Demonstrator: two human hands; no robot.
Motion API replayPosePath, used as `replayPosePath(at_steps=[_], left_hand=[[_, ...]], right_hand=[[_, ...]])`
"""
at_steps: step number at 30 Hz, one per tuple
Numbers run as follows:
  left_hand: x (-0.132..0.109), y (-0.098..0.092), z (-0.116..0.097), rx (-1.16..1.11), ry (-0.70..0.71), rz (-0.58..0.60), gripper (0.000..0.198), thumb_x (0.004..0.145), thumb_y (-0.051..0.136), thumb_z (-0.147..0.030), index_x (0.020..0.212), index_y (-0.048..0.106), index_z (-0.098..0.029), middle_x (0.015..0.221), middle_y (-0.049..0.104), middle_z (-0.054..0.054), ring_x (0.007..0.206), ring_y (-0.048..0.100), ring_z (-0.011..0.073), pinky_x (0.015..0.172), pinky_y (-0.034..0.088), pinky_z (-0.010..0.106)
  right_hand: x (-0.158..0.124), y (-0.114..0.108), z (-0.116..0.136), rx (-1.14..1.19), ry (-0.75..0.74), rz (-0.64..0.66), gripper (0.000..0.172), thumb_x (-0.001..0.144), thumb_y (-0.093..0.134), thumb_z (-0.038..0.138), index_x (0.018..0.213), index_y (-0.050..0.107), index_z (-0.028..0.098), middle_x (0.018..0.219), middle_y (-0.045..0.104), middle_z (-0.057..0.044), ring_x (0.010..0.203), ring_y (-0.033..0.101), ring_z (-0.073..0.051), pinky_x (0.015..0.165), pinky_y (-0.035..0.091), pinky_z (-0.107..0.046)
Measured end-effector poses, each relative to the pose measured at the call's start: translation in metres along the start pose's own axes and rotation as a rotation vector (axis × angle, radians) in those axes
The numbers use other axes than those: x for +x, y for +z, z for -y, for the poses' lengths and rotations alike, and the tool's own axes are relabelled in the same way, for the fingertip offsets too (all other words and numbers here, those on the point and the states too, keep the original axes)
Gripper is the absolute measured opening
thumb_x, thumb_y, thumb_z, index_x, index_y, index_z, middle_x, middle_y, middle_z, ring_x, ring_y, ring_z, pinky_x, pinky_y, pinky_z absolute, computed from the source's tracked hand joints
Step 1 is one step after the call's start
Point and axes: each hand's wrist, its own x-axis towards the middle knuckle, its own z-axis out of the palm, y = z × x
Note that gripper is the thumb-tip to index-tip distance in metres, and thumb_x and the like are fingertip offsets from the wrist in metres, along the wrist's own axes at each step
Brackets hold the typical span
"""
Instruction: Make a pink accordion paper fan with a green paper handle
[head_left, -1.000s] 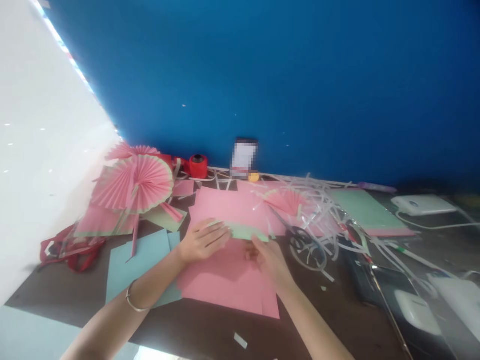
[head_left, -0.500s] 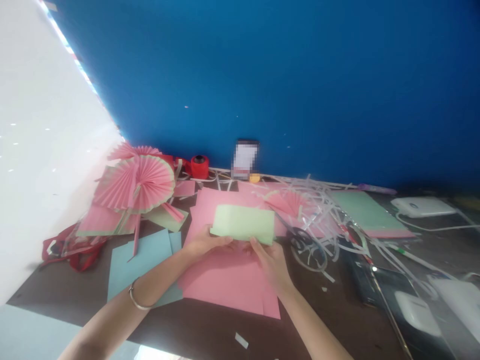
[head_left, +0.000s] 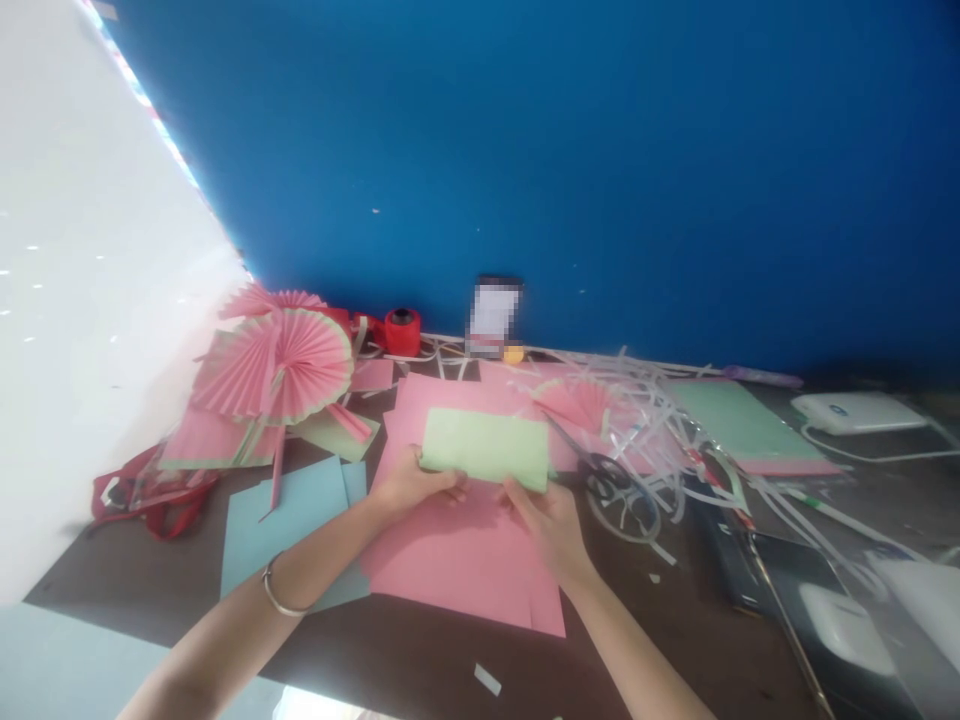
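A light green sheet of paper (head_left: 486,443), seemingly folded, is held between my two hands over a stack of pink paper (head_left: 457,560). My left hand (head_left: 418,487) pinches its lower left corner, thumb along the near edge. At the lower right corner my right hand (head_left: 551,525) grips the same sheet with thumb and fingers. Fingers beneath the paper are partly hidden. To the right of my right hand lie scissors with dark handles (head_left: 604,477). Blue paper (head_left: 262,530) lies under my left forearm.
Pleated pink paper fans (head_left: 281,365) are at the left, by a red tape roll (head_left: 403,332). A phone (head_left: 493,315) leans on the blue wall (head_left: 570,150). White paper strips (head_left: 652,420) tangle at the right, near green sheets (head_left: 750,425) and a white earbud case (head_left: 847,628).
The green paper now lies flatter, with more of its upper face showing. Both hands keep their hold on its near edge. The whole view has shifted slightly.
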Motion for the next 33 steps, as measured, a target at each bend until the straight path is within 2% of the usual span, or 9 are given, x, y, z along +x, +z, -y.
replayPosePath(at_steps=[3, 6, 8, 10, 13, 18, 21, 26, 33], left_hand=[[0.0, 0.0, -0.003, -0.007, 0.029, -0.028, 0.028, 0.059, 0.077, -0.03, 0.067, 0.066, -0.005, 0.064, 0.069, 0.01, 0.054, 0.065, 0.0164, 0.055, 0.056, 0.028], [0.001, -0.002, -0.004, -0.016, 0.012, -0.046, 0.03, 0.058, 0.078, -0.031, 0.067, 0.065, -0.005, 0.065, 0.069, 0.01, 0.054, 0.064, 0.0157, 0.055, 0.055, 0.027], [0.001, -0.003, -0.003, 0.001, -0.022, -0.004, 0.032, 0.059, 0.077, -0.032, 0.07, 0.064, -0.005, 0.067, 0.069, 0.011, 0.055, 0.064, 0.0158, 0.055, 0.055, 0.027], [-0.001, -0.003, -0.002, 0.048, -0.048, 0.083, 0.033, 0.063, 0.075, -0.034, 0.073, 0.063, -0.005, 0.069, 0.069, 0.012, 0.057, 0.064, 0.0162, 0.056, 0.054, 0.027], [-0.004, -0.001, 0.001, 0.176, 0.08, 0.116, 0.036, 0.073, 0.066, -0.038, 0.089, 0.062, -0.006, 0.079, 0.068, 0.013, 0.064, 0.065, 0.0169, 0.06, 0.054, 0.03], [-0.006, -0.004, 0.003, 0.793, 0.888, -0.282, 0.049, 0.076, 0.063, -0.034, 0.12, 0.049, -0.018, 0.114, 0.055, 0.014, 0.102, 0.056, 0.0234, 0.084, 0.047, 0.04], [-0.004, -0.007, 0.004, 1.168, 1.188, -0.167, 0.03, 0.08, 0.059, -0.021, 0.11, 0.057, -0.023, 0.104, 0.062, 0.007, 0.105, 0.054, 0.0211, 0.089, 0.043, 0.04], [-0.001, -0.008, 0.004, 1.341, 1.318, -0.032, 0.018, 0.085, 0.05, -0.009, 0.096, 0.059, -0.019, 0.089, 0.068, 0.003, 0.096, 0.059, 0.0163, 0.088, 0.045, 0.037], [-0.001, -0.009, 0.0, 1.321, 1.286, 0.114, 0.016, 0.087, 0.045, -0.013, 0.089, 0.061, -0.016, 0.081, 0.068, 0.007, 0.082, 0.063, 0.0146, 0.086, 0.05, 0.034]], right_hand=[[0.003, -0.001, -0.007, -0.136, -0.199, -0.152, 0.027, 0.083, 0.052, 0.039, 0.087, 0.061, 0.014, 0.076, 0.065, -0.009, 0.068, 0.062, -0.019, 0.061, 0.05, -0.031], [0.004, -0.004, -0.01, -0.498, -0.666, -0.42, 0.037, 0.078, 0.061, 0.033, 0.11, 0.054, 0.017, 0.105, 0.061, -0.015, 0.098, 0.058, -0.026, 0.081, 0.046, -0.041], [0.003, -0.005, -0.008, -0.811, -0.936, -0.413, 0.034, 0.075, 0.066, 0.025, 0.108, 0.057, 0.022, 0.108, 0.063, -0.012, 0.106, 0.055, -0.026, 0.093, 0.037, -0.046], [0.0, -0.006, -0.003, -1.016, -1.075, -0.326, 0.028, 0.076, 0.064, 0.015, 0.102, 0.061, 0.026, 0.102, 0.067, -0.005, 0.104, 0.057, -0.023, 0.101, 0.027, -0.046], [-0.003, -0.007, 0.001, -1.083, -1.105, -0.292, 0.026, 0.079, 0.06, 0.008, 0.098, 0.063, 0.026, 0.09, 0.071, 0.001, 0.092, 0.062, -0.016, 0.104, 0.019, -0.044], [-0.002, -0.006, -0.002, -1.076, -1.003, -0.292, 0.023, 0.081, 0.055, 0.007, 0.095, 0.065, 0.023, 0.084, 0.071, 0.0, 0.082, 0.063, -0.015, 0.102, 0.021, -0.043], [-0.001, -0.003, -0.002, -1.039, -0.993, -0.236, 0.023, 0.083, 0.051, 0.006, 0.091, 0.065, 0.022, 0.079, 0.07, 0.001, 0.079, 0.061, -0.013, 0.101, 0.023, -0.042], [-0.001, 0.0, -0.001, -0.968, -0.983, -0.163, 0.027, 0.084, 0.044, 0.005, 0.09, 0.065, 0.02, 0.073, 0.067, 0.001, 0.073, 0.059, -0.012, 0.1, 0.027, -0.042], [0.001, -0.001, -0.002, -0.901, -0.951, -0.085, 0.03, 0.082, 0.042, 0.003, 0.09, 0.065, 0.022, 0.076, 0.069, 0.003, 0.069, 0.057, -0.011, 0.099, 0.03, -0.039]])
